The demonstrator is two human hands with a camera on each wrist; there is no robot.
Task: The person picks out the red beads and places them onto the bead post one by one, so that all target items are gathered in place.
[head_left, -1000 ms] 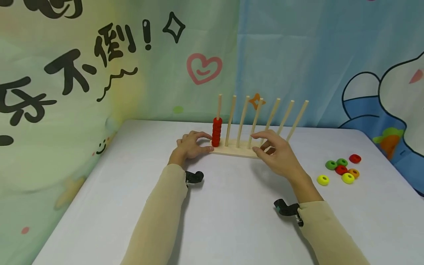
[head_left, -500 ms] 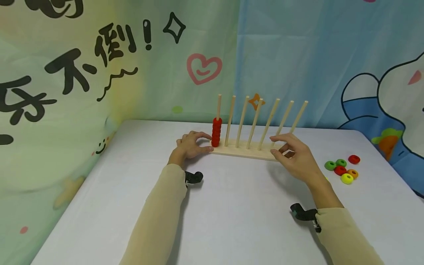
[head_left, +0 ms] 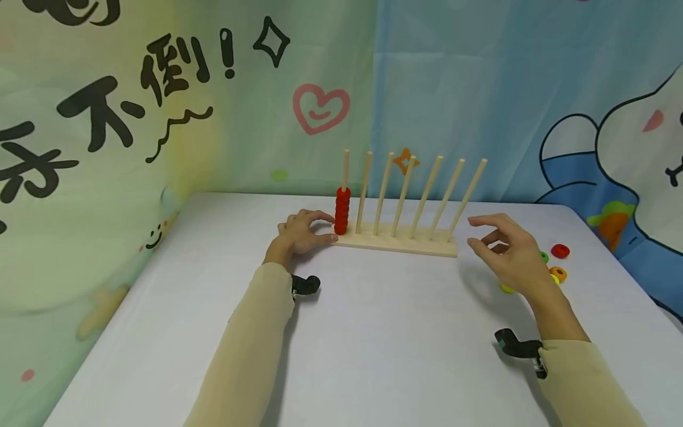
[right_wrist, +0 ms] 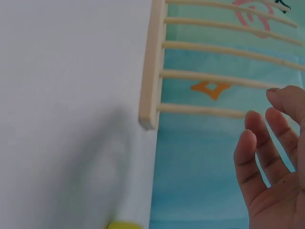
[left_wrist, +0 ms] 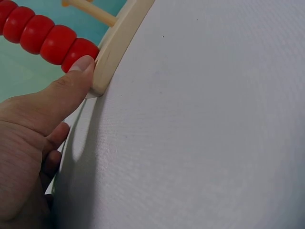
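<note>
A wooden peg stand [head_left: 395, 242] with a row of upright pegs sits toward the back of the table. Red beads [head_left: 342, 211] are stacked on its leftmost peg; the other pegs carry none. My left hand [head_left: 300, 236] holds the left end of the base between thumb and forefinger. In the left wrist view the thumb [left_wrist: 71, 86] lies against the base end, beside the lowest red bead [left_wrist: 82, 53]. My right hand [head_left: 511, 252] is in the air to the right of the stand, fingers loosely bent and apart, with nothing between them.
Loose beads lie on the table's right side, partly hidden by my right hand: a red bead [head_left: 560, 251], an orange bead [head_left: 558, 273], a bit of green bead [head_left: 544, 257] and a yellow bead [head_left: 508, 289]. A printed cloth [head_left: 453, 71] hangs behind the table [head_left: 384, 344].
My right hand has moved right, from the middle pegs past the stand's right end toward the loose beads, now covering some. My left hand stays at the base; the head view has shifted slightly.
</note>
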